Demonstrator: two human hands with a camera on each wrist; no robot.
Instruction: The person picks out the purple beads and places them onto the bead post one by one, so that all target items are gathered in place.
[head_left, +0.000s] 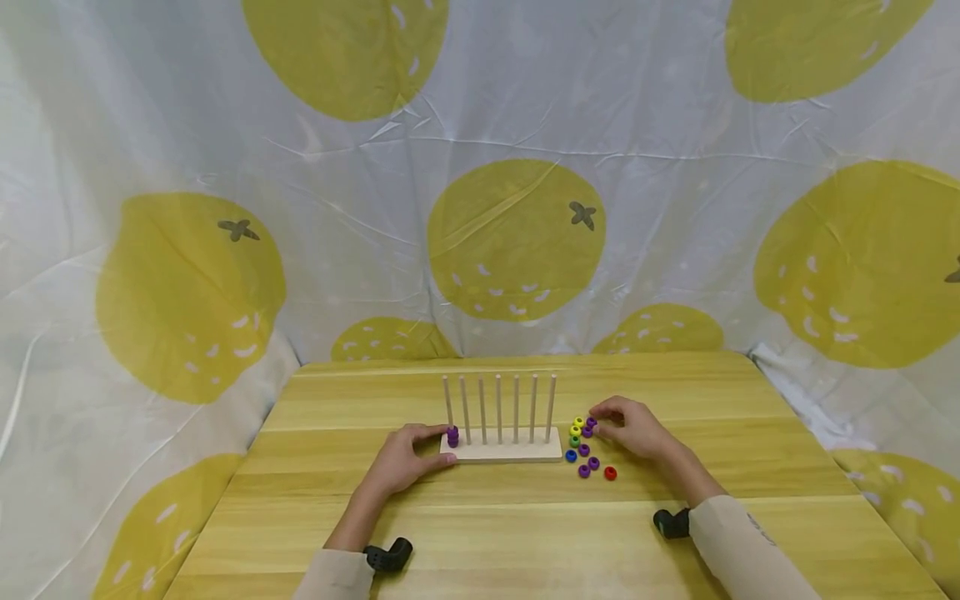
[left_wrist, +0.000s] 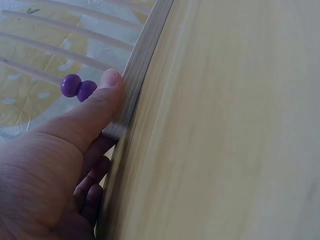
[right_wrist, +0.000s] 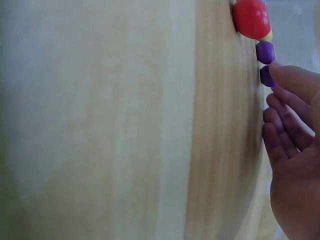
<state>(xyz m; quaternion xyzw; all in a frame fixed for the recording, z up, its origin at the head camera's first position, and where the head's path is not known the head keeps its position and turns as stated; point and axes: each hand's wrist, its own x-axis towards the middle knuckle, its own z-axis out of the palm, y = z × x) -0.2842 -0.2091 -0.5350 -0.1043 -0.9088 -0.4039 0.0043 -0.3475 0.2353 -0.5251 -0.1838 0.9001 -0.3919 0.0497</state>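
My left hand (head_left: pixel 405 460) holds the left end of a wooden peg stand (head_left: pixel 502 453), thumb along the front edge and fingers behind. In the left wrist view two purple beads (left_wrist: pixel 71 86) sit stacked low on the leftmost peg (head_left: pixel 447 400), beside the thumb. The stand's other upright pegs (head_left: pixel 499 408) are bare. To the right of the stand, my right hand (head_left: pixel 636 428) pinches a purple bead (head_left: pixel 592 422) at the table between thumb and index finger. The right wrist view shows the thumb (right_wrist: pixel 295 82) against a purple bead (right_wrist: pixel 267 76), partly hiding it.
Loose beads lie right of the stand: yellow ones (head_left: pixel 575 431), a green one (head_left: pixel 575 442), a blue one (head_left: pixel 572 457), several purple ones (head_left: pixel 584 472) and a red one (head_left: pixel 611 473) nearest me. A lemon-print cloth (head_left: pixel 517 242) hangs behind the wooden table (head_left: pixel 510 542).
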